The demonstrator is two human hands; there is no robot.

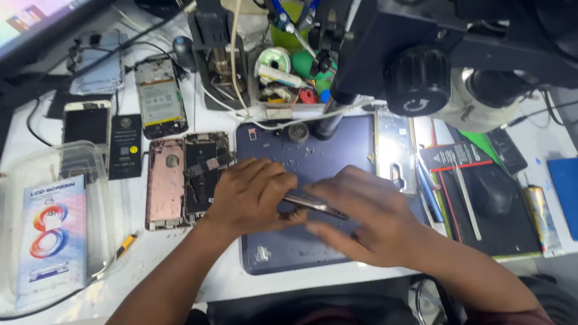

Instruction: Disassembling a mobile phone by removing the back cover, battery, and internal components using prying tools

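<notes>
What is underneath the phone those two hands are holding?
A dark blue work mat lies under the phone, with small screws and bits scattered on it farther back. The left hand and right hand cover the mat directly beneath, so anything there is hidden.
</notes>
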